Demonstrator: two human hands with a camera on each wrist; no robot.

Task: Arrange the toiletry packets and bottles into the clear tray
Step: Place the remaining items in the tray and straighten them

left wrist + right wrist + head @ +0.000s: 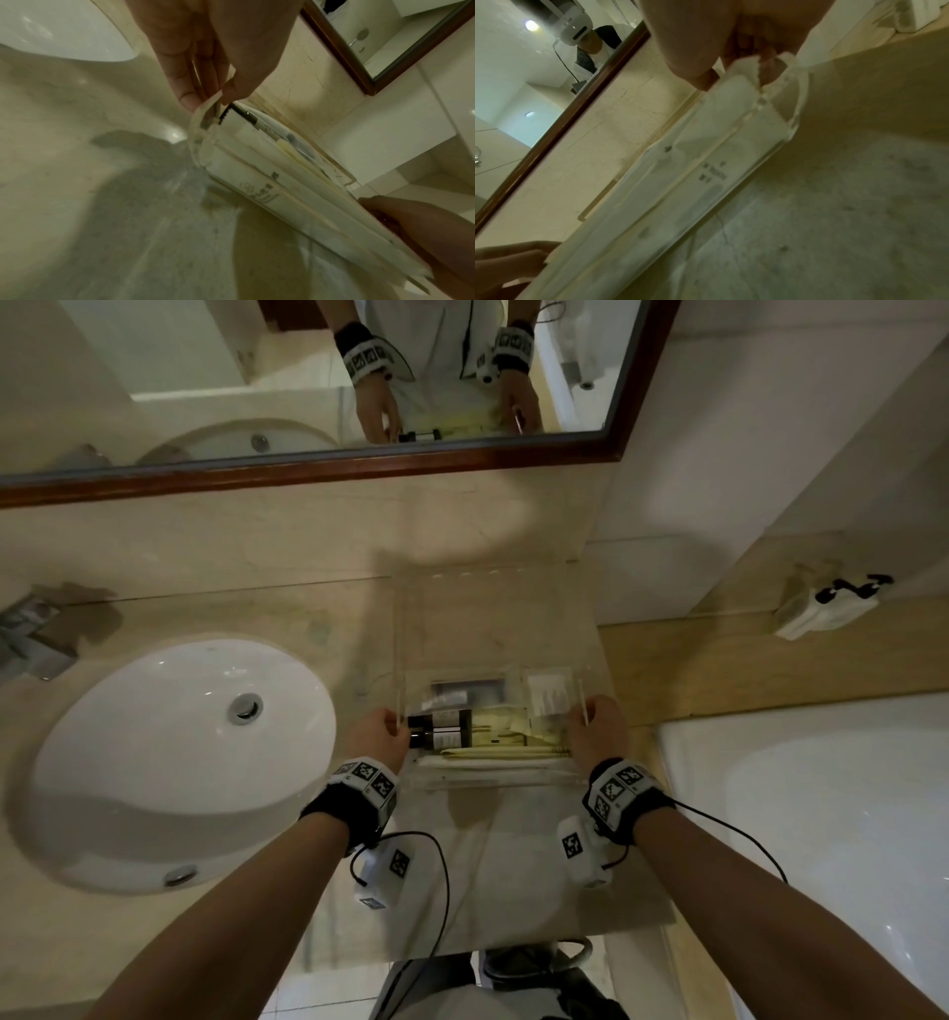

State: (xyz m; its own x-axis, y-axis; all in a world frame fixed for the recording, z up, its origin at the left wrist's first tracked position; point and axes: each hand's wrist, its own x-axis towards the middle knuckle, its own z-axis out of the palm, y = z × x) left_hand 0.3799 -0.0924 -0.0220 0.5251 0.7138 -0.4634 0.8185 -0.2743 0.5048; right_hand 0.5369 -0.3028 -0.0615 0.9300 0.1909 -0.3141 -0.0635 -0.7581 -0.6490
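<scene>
I hold the clear tray (493, 782) by its two short sides, above the marble counter. My left hand (382, 737) pinches the left wall, thumb inside and fingers outside, as the left wrist view shows at the left hand (205, 101) and the tray (203, 130). My right hand (595, 731) pinches the right wall; in the right wrist view the right hand (731, 77) grips the tray (793, 113). Inside lie two dark bottles (441, 730), a white packet (549, 693) and long cream packets (493, 757), seen from below as packets (270, 194).
A white sink (174, 752) with a faucet (36, 634) lies to the left. A bathtub (821, 814) is at the right. The framed mirror (308, 469) hangs behind. A faint clear acrylic outline (488, 577) sits on the counter behind the tray. A white device (827, 608) rests on the ledge.
</scene>
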